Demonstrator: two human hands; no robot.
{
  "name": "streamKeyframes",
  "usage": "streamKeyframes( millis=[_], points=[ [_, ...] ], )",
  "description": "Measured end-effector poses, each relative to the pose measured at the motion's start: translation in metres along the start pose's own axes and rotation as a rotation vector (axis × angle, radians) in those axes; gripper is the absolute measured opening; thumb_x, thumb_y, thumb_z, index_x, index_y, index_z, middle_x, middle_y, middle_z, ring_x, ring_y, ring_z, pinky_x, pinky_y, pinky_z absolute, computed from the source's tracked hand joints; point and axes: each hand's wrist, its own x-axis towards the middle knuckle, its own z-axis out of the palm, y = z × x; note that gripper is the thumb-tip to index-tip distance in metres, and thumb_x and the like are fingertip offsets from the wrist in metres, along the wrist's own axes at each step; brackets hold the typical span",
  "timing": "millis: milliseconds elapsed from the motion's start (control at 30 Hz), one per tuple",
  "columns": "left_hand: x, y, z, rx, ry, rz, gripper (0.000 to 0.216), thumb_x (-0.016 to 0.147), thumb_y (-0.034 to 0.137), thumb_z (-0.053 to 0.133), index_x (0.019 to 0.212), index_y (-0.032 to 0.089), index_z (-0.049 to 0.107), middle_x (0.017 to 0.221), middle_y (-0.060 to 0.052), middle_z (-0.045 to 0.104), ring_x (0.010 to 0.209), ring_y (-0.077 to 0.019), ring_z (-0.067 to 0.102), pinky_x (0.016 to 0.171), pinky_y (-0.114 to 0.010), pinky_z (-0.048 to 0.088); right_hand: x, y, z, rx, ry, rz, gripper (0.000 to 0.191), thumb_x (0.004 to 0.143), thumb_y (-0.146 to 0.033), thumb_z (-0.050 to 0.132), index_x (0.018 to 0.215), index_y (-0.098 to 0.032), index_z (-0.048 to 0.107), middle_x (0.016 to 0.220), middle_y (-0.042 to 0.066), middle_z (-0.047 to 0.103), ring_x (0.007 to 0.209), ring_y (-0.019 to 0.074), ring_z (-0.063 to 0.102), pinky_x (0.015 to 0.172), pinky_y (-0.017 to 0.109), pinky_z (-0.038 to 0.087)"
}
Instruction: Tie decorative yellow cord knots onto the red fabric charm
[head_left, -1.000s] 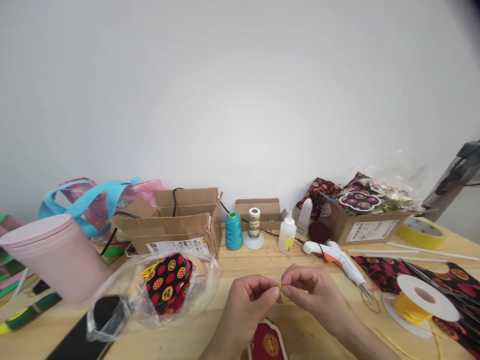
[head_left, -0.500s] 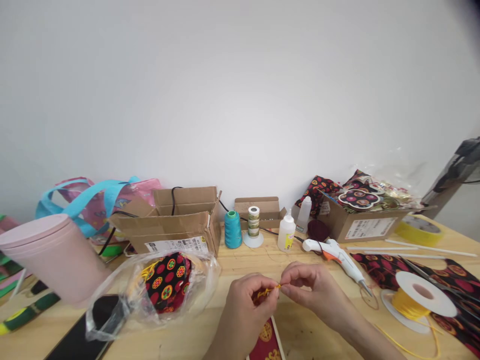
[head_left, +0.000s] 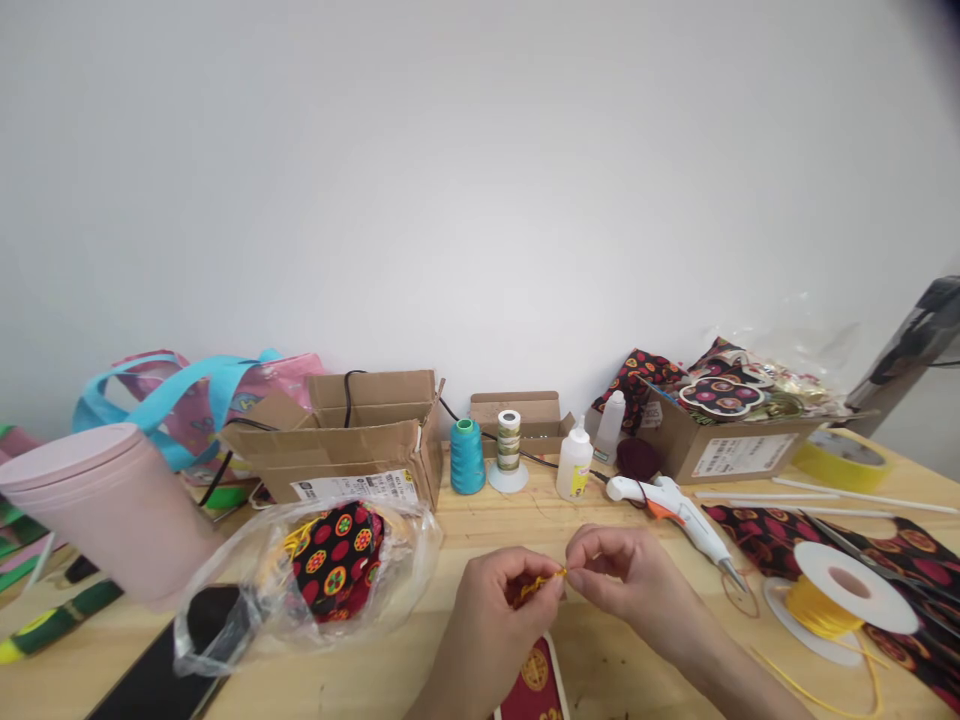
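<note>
Between my two hands a short piece of yellow cord (head_left: 534,586) is pinched, looking knotted or braided. My left hand (head_left: 495,620) is closed round most of it, thumb against forefinger; some dark red shows inside the grip, its kind hidden. The fingertips of my right hand (head_left: 626,580) pinch the cord's end, touching or nearly touching my left thumb. Below the hands lies a dark red card-like piece with gold patterns and a pale edge (head_left: 536,675), partly covered by my left hand. To the right stands a spool of yellow cord (head_left: 825,605), a loose tail trailing from it.
A white glue gun (head_left: 686,520), a glue bottle (head_left: 574,465) and a teal thread cone (head_left: 467,460) stand behind the hands. Scissors (head_left: 847,540) lie on patterned fabric at right. A plastic bag with a patterned pouch (head_left: 337,560), cardboard box (head_left: 375,450) and pink tumbler (head_left: 112,510) are left.
Both hands stay pinched on the yellow cord, with only slight finger movement. The whole view has shifted a little; nothing on the table has visibly been moved.
</note>
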Motion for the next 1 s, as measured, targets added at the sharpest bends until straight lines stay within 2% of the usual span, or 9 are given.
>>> streamKeyframes(
  millis=[100,200,333,433,800,1000],
  points=[
    [0.0008,-0.0008,0.0004,-0.175,-0.032,-0.089,0.018,0.067,0.027,0.056,0.074,0.013,0.064,0.066,-0.004,0.063,0.060,-0.0128,0.052,0.053,-0.020,0.039,0.0008,0.0022,-0.0011,0.184,-0.050,0.068,0.009,0.065,-0.024,0.057,0.060,-0.016,0.055,0.058,-0.002,0.056,0.056,0.0100,0.052,0.052,0.020,0.039],
    [0.0021,-0.0005,0.0001,-0.268,-0.034,-0.101,0.016,0.063,0.028,0.059,0.068,0.013,0.064,0.062,-0.003,0.063,0.055,-0.0101,0.050,0.050,-0.018,0.036,0.0008,0.0016,-0.0006,0.241,-0.050,0.080,0.010,0.064,-0.023,0.059,0.060,-0.015,0.055,0.057,-0.002,0.056,0.056,0.0097,0.052,0.053,0.020,0.039],
    [0.0040,-0.0011,0.0007,-0.318,-0.025,-0.146,0.016,0.063,0.029,0.059,0.062,0.013,0.063,0.048,0.003,0.054,0.040,-0.0040,0.034,0.039,-0.015,0.025,-0.0006,-0.0015,0.0010,0.204,-0.035,0.048,0.010,0.064,-0.024,0.058,0.059,-0.016,0.055,0.057,-0.002,0.055,0.055,0.0098,0.051,0.051,0.020,0.038],
    [0.0046,-0.0021,0.0013,-0.320,-0.026,-0.153,0.016,0.062,0.028,0.060,0.061,0.013,0.063,0.044,0.004,0.049,0.038,-0.0032,0.029,0.037,-0.015,0.021,-0.0011,-0.0023,0.0010,0.100,-0.015,0.006,0.010,0.065,-0.024,0.057,0.059,-0.016,0.056,0.058,-0.001,0.054,0.055,0.0096,0.049,0.050,0.019,0.038],
    [0.0035,-0.0034,-0.0002,-0.231,-0.014,-0.071,0.010,0.065,0.020,0.056,0.064,0.012,0.062,0.056,0.001,0.056,0.050,-0.0065,0.041,0.045,-0.016,0.031,-0.0005,-0.0028,-0.0016,-0.061,-0.024,-0.059,0.009,0.067,-0.020,0.055,0.060,-0.017,0.059,0.061,-0.001,0.053,0.056,0.0096,0.046,0.052,0.019,0.037],
    [0.0031,0.0004,0.0012,-0.230,-0.013,-0.081,0.008,0.065,0.018,0.055,0.063,0.012,0.060,0.053,0.002,0.052,0.048,-0.0056,0.039,0.045,-0.016,0.030,-0.0018,-0.0039,-0.0028,0.000,-0.077,-0.049,0.008,0.068,-0.019,0.054,0.060,-0.016,0.055,0.058,-0.003,0.049,0.055,0.0085,0.044,0.051,0.018,0.035]
  ],
)
